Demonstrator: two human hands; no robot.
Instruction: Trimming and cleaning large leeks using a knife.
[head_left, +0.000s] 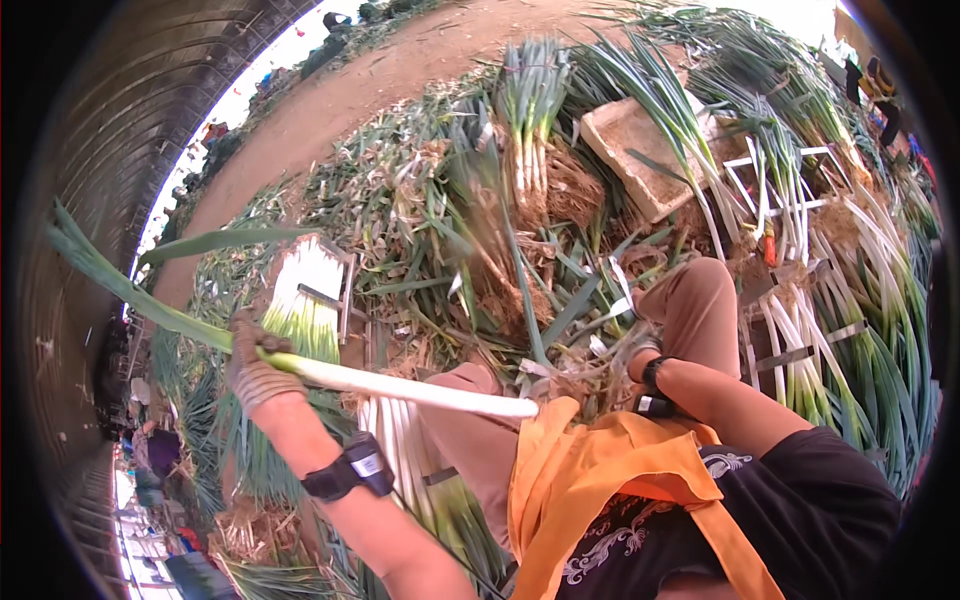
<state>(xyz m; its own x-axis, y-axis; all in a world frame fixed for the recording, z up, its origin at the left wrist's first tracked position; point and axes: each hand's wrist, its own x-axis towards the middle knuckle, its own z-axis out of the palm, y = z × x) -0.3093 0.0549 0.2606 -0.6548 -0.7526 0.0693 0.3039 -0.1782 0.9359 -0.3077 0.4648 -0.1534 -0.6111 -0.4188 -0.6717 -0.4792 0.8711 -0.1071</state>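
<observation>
Head view: the left hand (262, 365), in a soiled pale glove, had its fingers closed around a single leek (420, 391). Leek held aslant in front of the body: green leaves up and out to the left, one leaf bent off to the side, white shank running down to the right. The bare white end hung just beside the orange apron (590, 460), over the brown trousers (465, 425).

Right hand (641, 358) low by the raised right knee, near a litter of pale husks and leaf scraps (595, 372); its fingers were partly hidden, could not tell whether they gripped anything. Black band (653, 373) on the right wrist; dark strap with a small device (352, 470) on the left forearm.

Beyond the left hand, a stack of white-stalked leeks (308, 285); another bundle of white stalks (395, 430) lay below the held leek, beside the left leg. Ahead, an upright-looking bunch with brown roots (533, 130), leaf trimmings thick around it. To its right, a dirty pale box (635, 155) with leeks lying across it, and near that a white frame (735, 185). Far right, a long heap of leeks (860, 370), white stalks and green tops. Beyond the trimmings ran a strip of bare brown ground (330, 125).
</observation>
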